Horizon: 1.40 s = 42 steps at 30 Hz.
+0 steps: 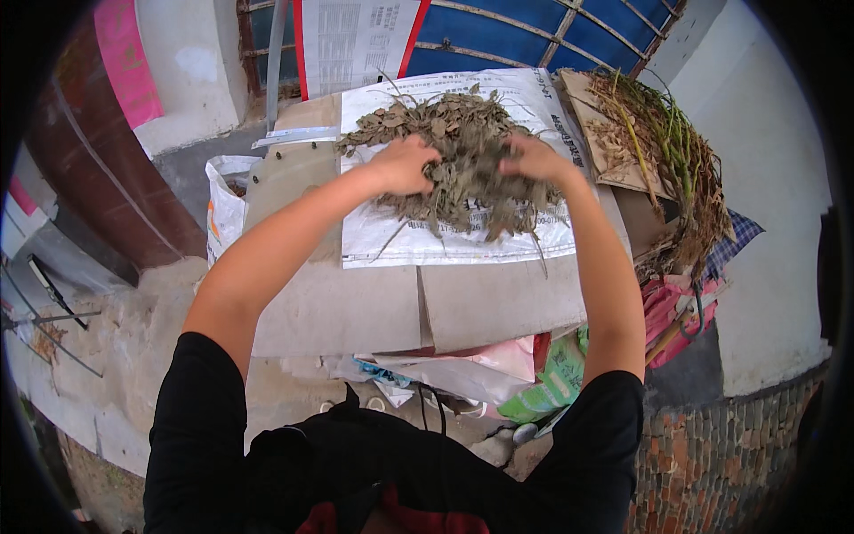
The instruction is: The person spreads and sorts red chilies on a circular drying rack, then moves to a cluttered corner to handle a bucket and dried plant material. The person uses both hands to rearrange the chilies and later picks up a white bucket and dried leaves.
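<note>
A heap of dried, grey-brown leaves and stems (444,120) lies spread on a white woven plastic sack (373,247) that bears printed writing. My left hand (405,167) is at the heap's left side, its fingers curled into a clump of leaves. Opposite it, my right hand (534,159) is at the right side of the heap, blurred by motion, with its fingertips among leaves. The leaves between the two hands are blurred too. How firmly the right fingers grip is not visible.
Flattened cardboard (333,307) lies under the sack. Dried stalks with roots (687,167) rest on cardboard at the right, above a pink umbrella (674,320). A white bag (227,213) stands at the left. Plastic packaging (480,374) lies below the near edge. A barred window (494,33) is behind.
</note>
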Each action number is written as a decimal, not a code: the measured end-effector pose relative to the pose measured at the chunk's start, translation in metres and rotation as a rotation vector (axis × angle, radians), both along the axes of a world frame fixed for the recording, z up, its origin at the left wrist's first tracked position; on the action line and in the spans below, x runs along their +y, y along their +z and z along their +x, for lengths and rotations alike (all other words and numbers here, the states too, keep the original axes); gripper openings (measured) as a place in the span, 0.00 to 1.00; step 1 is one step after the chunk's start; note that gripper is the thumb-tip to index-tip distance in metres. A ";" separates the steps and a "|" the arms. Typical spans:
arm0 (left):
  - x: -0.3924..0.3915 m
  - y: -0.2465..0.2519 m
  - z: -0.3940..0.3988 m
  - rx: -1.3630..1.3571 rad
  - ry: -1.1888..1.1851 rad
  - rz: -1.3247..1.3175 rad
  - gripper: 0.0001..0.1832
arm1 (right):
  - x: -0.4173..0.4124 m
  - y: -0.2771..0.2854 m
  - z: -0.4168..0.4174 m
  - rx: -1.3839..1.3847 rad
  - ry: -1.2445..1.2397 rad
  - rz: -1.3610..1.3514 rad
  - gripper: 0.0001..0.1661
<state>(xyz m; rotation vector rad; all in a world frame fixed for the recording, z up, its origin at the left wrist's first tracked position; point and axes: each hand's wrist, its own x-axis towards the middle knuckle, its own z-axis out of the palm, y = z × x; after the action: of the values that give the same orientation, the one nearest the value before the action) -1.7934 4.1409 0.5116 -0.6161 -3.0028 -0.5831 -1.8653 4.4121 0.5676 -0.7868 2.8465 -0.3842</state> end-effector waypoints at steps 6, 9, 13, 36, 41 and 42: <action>-0.031 0.017 -0.038 -0.133 0.076 0.889 0.20 | 0.039 -0.024 -0.050 -0.033 -0.269 -0.618 0.37; -0.038 0.004 -0.082 0.121 0.381 0.621 0.16 | 0.036 -0.034 -0.087 0.215 -0.337 -0.343 0.28; -0.026 -0.013 -0.116 -0.109 0.576 0.101 0.45 | -0.015 -0.036 -0.092 0.268 -0.397 0.147 0.44; 0.045 0.031 -0.128 0.353 0.366 -0.025 0.38 | -0.027 0.021 -0.086 0.698 -0.160 0.516 0.41; 0.025 0.019 -0.110 0.099 0.035 -0.027 0.31 | 0.003 0.018 -0.096 -0.022 -0.078 -0.014 0.25; 0.019 0.021 -0.110 0.145 0.060 0.029 0.27 | 0.008 0.023 -0.098 0.072 -0.141 -0.016 0.25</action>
<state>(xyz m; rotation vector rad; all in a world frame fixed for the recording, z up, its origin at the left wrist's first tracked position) -1.9031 4.1595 0.5331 -0.5395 -2.8611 -0.5520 -1.9629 4.4198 0.5901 -0.6161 2.9793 -0.4057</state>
